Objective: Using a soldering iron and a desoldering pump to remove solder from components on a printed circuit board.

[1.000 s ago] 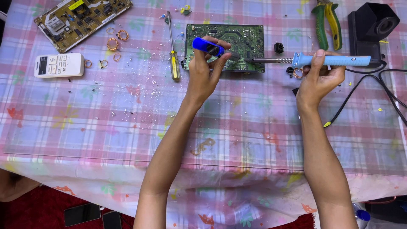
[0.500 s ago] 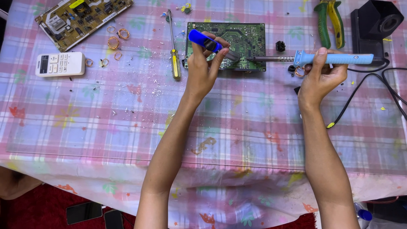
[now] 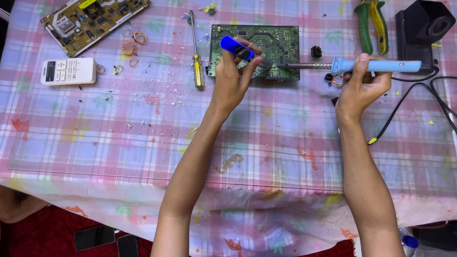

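The left hand (image 3: 232, 78) pinches a blue desoldering pump (image 3: 238, 48) between thumb and fingers, its dark nozzle end angled down toward four o'clock onto the green circuit board (image 3: 278, 40). The right hand (image 3: 362, 85) is wrapped around the light-blue handle of a soldering iron (image 3: 352, 65), which lies level, its metal shaft pointing to nine o'clock and its tip meeting the pump's nozzle at the board's lower edge. Against half a second ago, little has changed: both hands keep their places over the board, and the pump has tipped slightly further so that its nozzle sits closer to the iron's tip.

The board lies flat on the pink checked worktop (image 3: 143, 143), at twelve o'clock from the left hand. A yellow-handled screwdriver (image 3: 195, 52) lies just beside the board at its nine o'clock. Further toward nine o'clock sit copper wire coils (image 3: 131, 45) and a white remote control (image 3: 68, 71), with a tan circuit board (image 3: 93, 21) at ten o'clock. Green-handled pliers (image 3: 371, 24) and a black stand (image 3: 421, 24) lie at one o'clock from the right hand.
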